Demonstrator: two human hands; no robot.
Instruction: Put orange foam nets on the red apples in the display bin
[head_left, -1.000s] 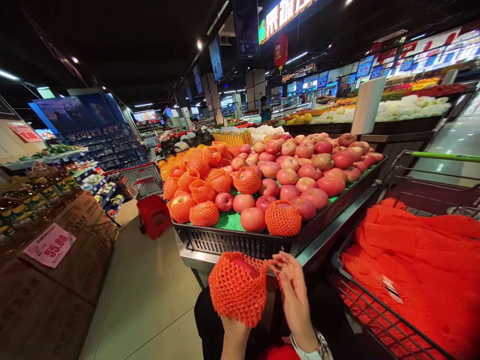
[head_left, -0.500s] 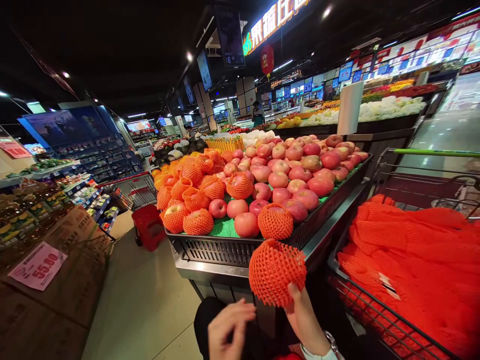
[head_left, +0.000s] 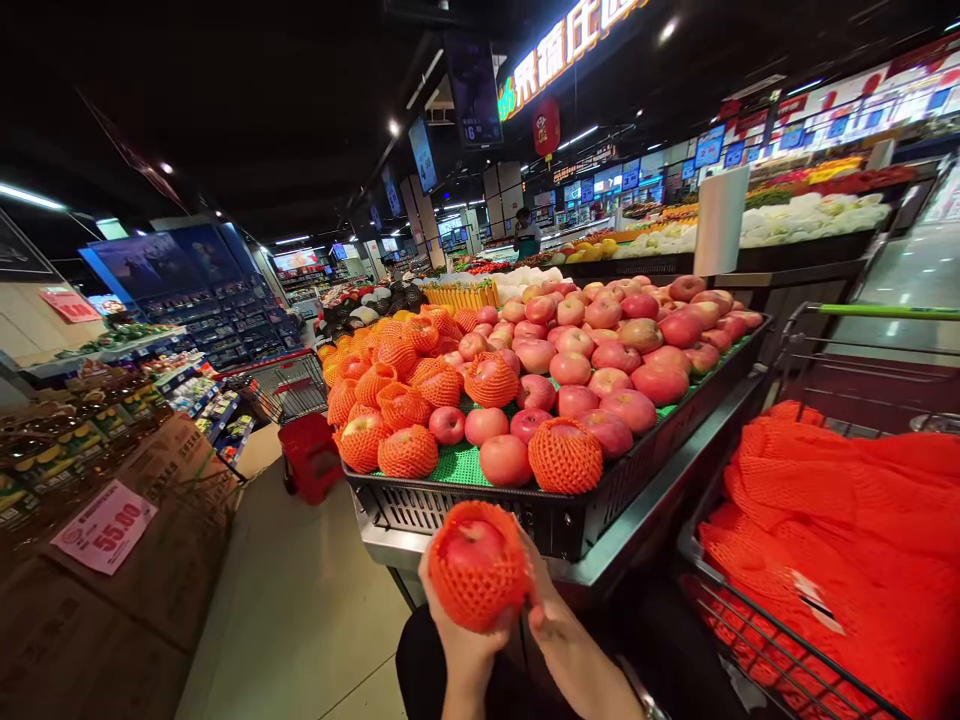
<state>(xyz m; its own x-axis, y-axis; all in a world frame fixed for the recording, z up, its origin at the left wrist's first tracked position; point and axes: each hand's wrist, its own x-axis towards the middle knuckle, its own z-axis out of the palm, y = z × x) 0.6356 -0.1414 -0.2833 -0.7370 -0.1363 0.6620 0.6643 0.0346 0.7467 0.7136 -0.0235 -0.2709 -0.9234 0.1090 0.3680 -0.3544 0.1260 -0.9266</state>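
I hold an apple wrapped in orange foam net low in front of me, its red top showing through the net's opening. My left hand cups it from below and the left. My right hand grips its right side. Just beyond stands a black display tray with a green mat, piled with bare pink-red apples and several netted apples. One netted apple sits at the tray's front edge, nearest my hands.
A shopping cart at my right is filled with loose orange foam nets. A red stool and another cart stand in the aisle left. Cardboard boxes with a 55.00 price sign line the left. A person stands far back.
The netted apple moved from my left hand to my right, then back to the middle, turned so its open end faces me. Both hands now grip it.
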